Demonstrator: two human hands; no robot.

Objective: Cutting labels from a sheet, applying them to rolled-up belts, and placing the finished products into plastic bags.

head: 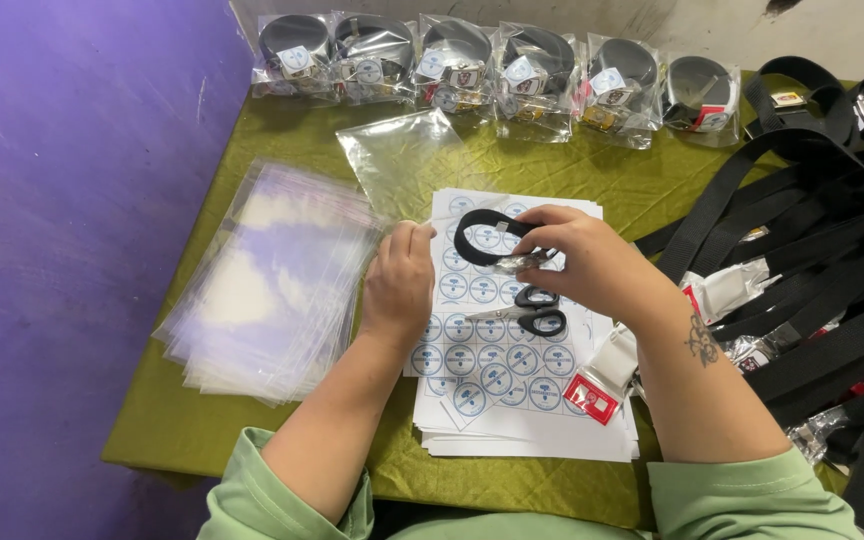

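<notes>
While resting above stacked white sheets of round blue stickers (492, 370), right hand (592, 262) grasping coiled black webbing belt (479, 238); left hand (399, 285) loosely curled, empty, near clear plastic bags (262, 280).

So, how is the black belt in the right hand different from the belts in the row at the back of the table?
The coiled belt held by the right hand is bare, while the belts in the back row each sit inside a clear bag. The held one is lifted over the sticker sheets; the bagged ones lie side by side on the green cloth. The bagged ones show a small label; the held one shows none. All are black and coiled.
</notes>
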